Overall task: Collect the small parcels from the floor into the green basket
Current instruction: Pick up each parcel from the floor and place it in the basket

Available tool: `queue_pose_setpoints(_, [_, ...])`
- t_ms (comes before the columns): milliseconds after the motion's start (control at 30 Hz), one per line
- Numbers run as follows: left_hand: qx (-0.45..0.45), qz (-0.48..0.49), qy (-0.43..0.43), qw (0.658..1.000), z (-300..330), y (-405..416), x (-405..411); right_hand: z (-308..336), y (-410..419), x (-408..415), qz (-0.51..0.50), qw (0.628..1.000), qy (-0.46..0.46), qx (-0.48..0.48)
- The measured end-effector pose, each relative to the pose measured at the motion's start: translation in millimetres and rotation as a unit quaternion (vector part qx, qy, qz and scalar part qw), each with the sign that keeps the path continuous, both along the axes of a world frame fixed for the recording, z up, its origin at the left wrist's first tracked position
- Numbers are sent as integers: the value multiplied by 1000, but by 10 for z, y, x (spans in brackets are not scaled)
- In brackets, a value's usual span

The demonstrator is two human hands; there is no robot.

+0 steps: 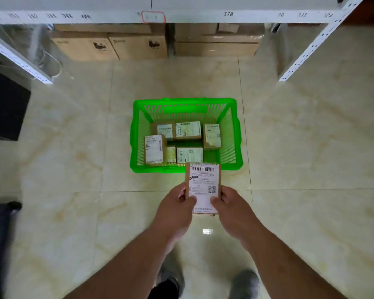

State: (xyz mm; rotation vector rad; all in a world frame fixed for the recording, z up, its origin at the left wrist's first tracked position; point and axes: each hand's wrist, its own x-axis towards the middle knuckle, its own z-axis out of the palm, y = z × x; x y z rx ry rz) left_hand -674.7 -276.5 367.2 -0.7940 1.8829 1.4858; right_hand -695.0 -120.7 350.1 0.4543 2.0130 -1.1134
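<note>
A small cardboard parcel with a white shipping label faces up, held in the air just in front of the near rim of the green basket. My left hand grips its left edge and my right hand grips its right edge, thumbs on the label. The slotted plastic basket stands on the tiled floor and holds several small labelled parcels lying flat on its bottom.
White metal shelving with numbered edges spans the top, its uprights slanting down at left and right. Large cardboard boxes sit on the floor under the shelf behind the basket. A dark object lies at the left. My feet are below.
</note>
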Motion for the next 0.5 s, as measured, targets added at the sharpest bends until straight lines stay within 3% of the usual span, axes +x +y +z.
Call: queue_pose_setpoints(500, [-48,26,-38,998,-426,-329,-1206,-609,-482,-1184,-13,1000,-6,-22])
